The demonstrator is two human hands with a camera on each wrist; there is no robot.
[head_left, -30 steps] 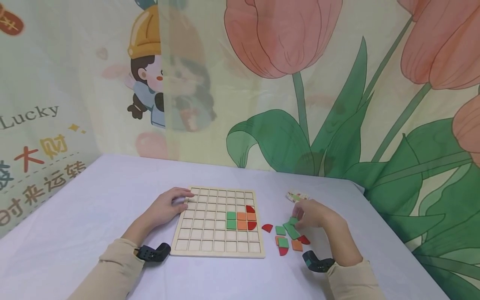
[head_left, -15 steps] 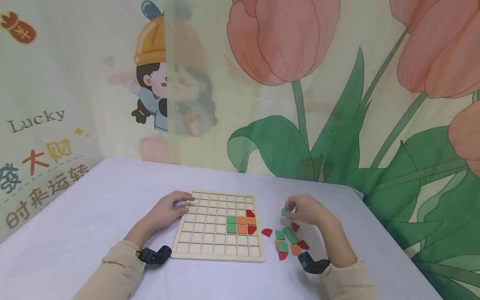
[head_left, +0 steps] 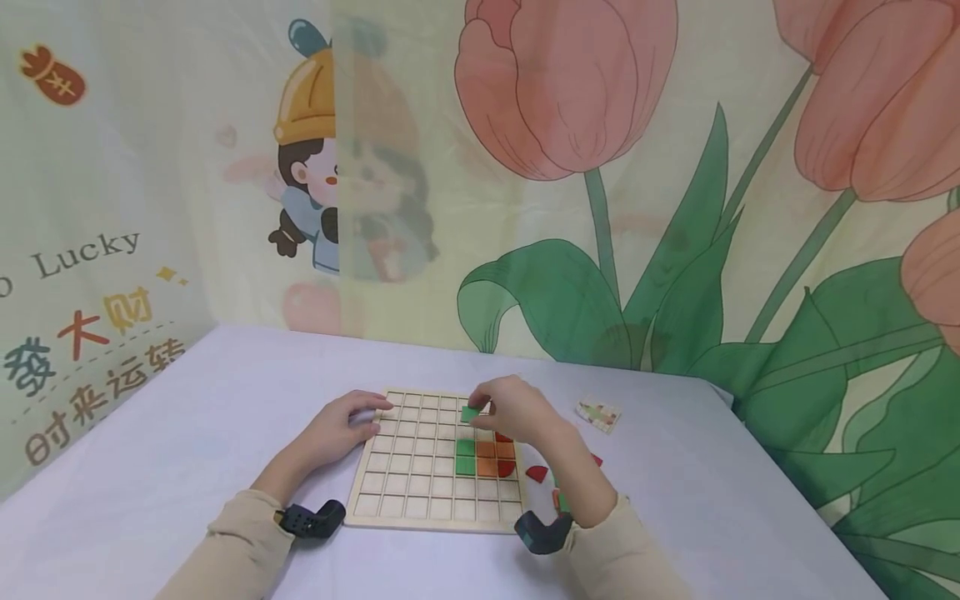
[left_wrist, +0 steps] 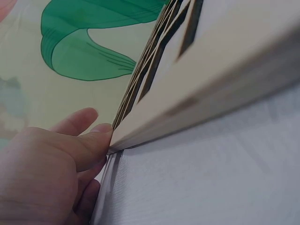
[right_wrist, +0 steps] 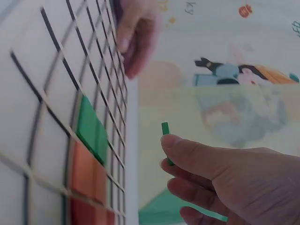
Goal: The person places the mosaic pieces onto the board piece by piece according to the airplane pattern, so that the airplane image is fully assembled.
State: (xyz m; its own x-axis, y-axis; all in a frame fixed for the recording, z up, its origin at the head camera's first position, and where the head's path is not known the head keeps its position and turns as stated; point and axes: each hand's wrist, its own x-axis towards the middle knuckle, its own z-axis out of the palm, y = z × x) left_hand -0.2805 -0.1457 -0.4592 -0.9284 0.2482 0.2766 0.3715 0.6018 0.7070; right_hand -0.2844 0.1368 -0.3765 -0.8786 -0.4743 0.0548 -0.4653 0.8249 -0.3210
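- Tulip-print backdrop (head_left: 525,200) is hanging behind, white-covered table (head_left: 697,475) is bearing everything
- We're seeing the right hand (head_left: 517,410) pinching a green tile (head_left: 469,414) between thumb and fingers, over the far right part of the gridded board (head_left: 408,475); right wrist view is showing it edge-on, apart from the grid
- Left hand (head_left: 341,425) is resting at the board's left edge, fingers loosely extended, thumb touching the frame
- Placed green tiles (head_left: 466,448) are sitting in cells, orange tiles (head_left: 486,450) just right of them
- Loose red piece (head_left: 536,473) is lying just right of the board; right forearm (head_left: 581,471) is partly hiding other pieces
- We're judging the held tile light, stiff, probably wooden, not fragile, maybe slightly slick on its painted face
- We're favouring a light pinch on opposite edges; thin sides are offering little purchase, so hard squeezing is risking a flip
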